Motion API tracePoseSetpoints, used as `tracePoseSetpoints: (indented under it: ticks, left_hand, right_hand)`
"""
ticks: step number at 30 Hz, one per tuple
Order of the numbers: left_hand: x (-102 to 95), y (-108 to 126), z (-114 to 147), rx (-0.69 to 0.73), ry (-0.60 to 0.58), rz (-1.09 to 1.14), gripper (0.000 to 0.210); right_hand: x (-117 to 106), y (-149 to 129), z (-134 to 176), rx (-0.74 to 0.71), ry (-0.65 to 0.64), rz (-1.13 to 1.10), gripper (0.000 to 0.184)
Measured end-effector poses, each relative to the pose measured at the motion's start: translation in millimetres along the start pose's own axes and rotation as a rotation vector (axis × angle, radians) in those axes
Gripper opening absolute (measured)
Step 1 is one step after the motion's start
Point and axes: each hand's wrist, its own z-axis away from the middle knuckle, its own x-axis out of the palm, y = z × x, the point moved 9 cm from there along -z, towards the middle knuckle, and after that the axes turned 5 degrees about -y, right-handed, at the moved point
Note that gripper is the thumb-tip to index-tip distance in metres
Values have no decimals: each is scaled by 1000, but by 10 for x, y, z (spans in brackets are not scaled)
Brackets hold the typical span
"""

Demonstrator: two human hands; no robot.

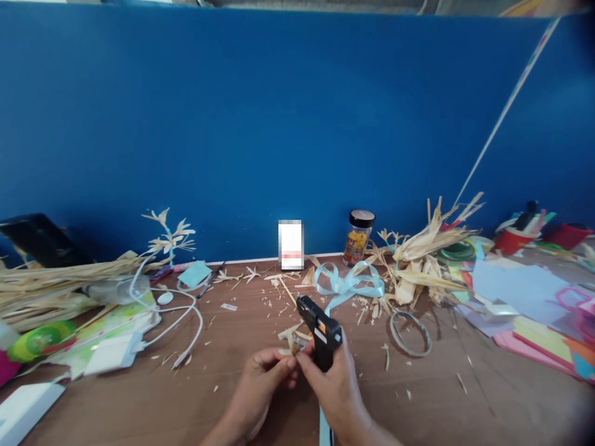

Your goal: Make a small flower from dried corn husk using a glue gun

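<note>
My right hand (332, 378) is wrapped round a black glue gun (320, 325), which leans up and to the left above the table. Between thumb and fingertips, my left hand (264, 379) pinches a small pale piece of dried husk (292, 342). The right thumb meets the left fingertips at this piece, so its lower end is hidden. A light blue ribbon (351, 282) lies looped just behind the glue gun, and a strip of it runs down past my right wrist. Small husk scraps (274, 297) are scattered around.
Behind the hands stand a phone with a blurred screen (290, 244) and a black-lidded jar (359, 238) against the blue partition (279, 124). A husk bundle (423, 266), tape ring (409, 333) and coloured papers (515, 291) lie right. White cables (198, 310) and a husk flower (171, 238) are left.
</note>
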Motion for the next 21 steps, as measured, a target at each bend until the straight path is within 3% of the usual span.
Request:
tracePoseSetpoints:
  ticks: [7,21]
  left_hand:
    - [-115,10,-5,11,102,43,18]
    - [-236,102,55,70,235,39,24]
  right_hand:
    - [-91,-2,-7,3,100,-97,18]
    - [-68,285,-53,148,70,-208,28]
